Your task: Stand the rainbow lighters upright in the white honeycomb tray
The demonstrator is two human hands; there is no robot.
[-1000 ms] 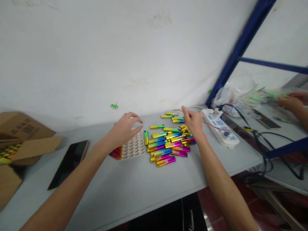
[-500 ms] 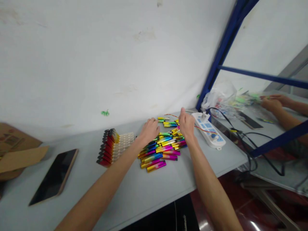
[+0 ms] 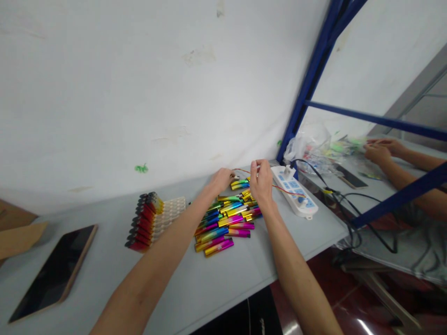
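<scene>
My left hand [image 3: 221, 180] is closed at the back edge of a pile of shiny rainbow-coloured lighters [image 3: 228, 219]. The end of one lighter [image 3: 236, 177] pokes out from its fingertips. Across the pile, my right hand [image 3: 261, 185] is raised with thumb and fingers bent together. Something small and pale may show at its fingertips, too small to make out. A thin red-and-yellow wire [image 3: 284, 190] runs behind this hand to a white power strip [image 3: 295, 190]. Left of the pile, a pale tray [image 3: 171, 211] with rows of pockets holds several red and yellow lighters [image 3: 144, 222] with black tops, partly behind my left forearm.
A phone [image 3: 54, 272] lies on the grey table [image 3: 206, 288] at the left, beside a cardboard box [image 3: 19, 232]. Blue metal frame bars [image 3: 307, 88] rise at the right. Past them, another person's hands [image 3: 382, 149] work near plastic bags [image 3: 310, 146]. Black cables [image 3: 349, 209] hang there.
The view has shifted a little, so most things sit further left. My left hand has reached to the lighter at the back of the pile and closed on it. My right hand's fingers have turned.
</scene>
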